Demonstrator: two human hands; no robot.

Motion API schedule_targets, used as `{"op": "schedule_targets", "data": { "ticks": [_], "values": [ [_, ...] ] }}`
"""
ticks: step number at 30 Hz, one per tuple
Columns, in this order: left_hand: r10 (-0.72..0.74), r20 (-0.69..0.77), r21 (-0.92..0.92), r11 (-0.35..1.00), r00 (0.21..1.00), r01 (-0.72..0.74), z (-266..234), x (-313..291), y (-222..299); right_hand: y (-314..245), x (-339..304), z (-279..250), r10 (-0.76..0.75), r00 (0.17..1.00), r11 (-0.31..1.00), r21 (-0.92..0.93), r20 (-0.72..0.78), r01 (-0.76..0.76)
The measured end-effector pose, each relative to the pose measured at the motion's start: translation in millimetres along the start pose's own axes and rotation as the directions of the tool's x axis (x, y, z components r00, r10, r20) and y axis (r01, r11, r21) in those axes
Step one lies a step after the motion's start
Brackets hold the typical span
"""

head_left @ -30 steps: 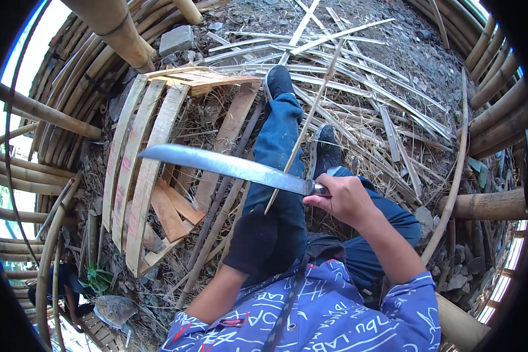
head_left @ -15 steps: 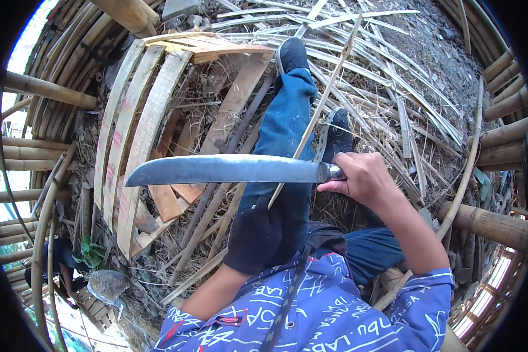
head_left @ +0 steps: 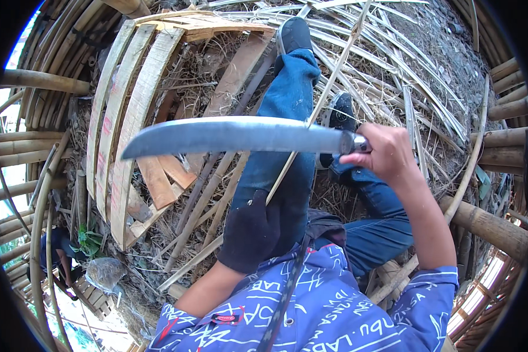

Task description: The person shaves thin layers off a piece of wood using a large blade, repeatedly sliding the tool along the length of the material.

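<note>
We've brought the knife (head_left: pixel 234 136) farther from our gloved left hand (head_left: pixel 251 232). Our right hand (head_left: pixel 387 152) is wrapped round its handle; our left fingers close on the near end of the pale strip (head_left: pixel 282 178), which slants across our leg behind the blade.

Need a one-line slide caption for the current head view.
Knife in the right hand, seen across a thin strip held in the gloved left hand, wooden slats alongside.
</note>
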State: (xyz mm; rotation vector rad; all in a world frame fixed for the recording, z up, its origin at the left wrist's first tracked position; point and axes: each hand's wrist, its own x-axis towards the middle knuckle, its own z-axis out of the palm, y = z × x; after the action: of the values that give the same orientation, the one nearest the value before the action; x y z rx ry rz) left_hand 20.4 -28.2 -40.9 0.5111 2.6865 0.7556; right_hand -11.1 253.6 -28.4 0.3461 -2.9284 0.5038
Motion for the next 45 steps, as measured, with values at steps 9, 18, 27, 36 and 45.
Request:
{"op": "schedule_targets", "data": {
  "ticks": [9, 18, 27, 36, 45],
  "values": [
    [-0.025, -0.056, -0.019, 1.0, 0.998, 0.024, -4, -1, 6, 19, 10, -3, 0.042, 0.999, 0.998, -0.051, -0.016, -0.043],
    [-0.048, 0.032, -0.019, 0.999, 0.998, 0.049, -8, -1, 9, 101, 37, -31, 0.275, 0.952, 0.946, -0.139, -0.132, -0.293],
    [-0.129, 0.014, -0.137, 0.982, 0.992, 0.13, -7, 6, 7, 11, 4, -14, 0.415, 0.902, 0.838, 0.437, -0.12, -0.327],
    [0.31, -0.041, 0.265, 0.92, 0.95, -0.289, 1, 3, -3, -49, -15, 2, 0.134, 0.986, 0.977, 0.155, 0.103, -0.149],
    [-0.026, -0.046, 0.008, 1.0, 0.999, 0.027, 0, -4, -1, -11, 15, -5, 0.141, 0.983, 0.986, 0.071, 0.115, -0.15]
  ]
}}
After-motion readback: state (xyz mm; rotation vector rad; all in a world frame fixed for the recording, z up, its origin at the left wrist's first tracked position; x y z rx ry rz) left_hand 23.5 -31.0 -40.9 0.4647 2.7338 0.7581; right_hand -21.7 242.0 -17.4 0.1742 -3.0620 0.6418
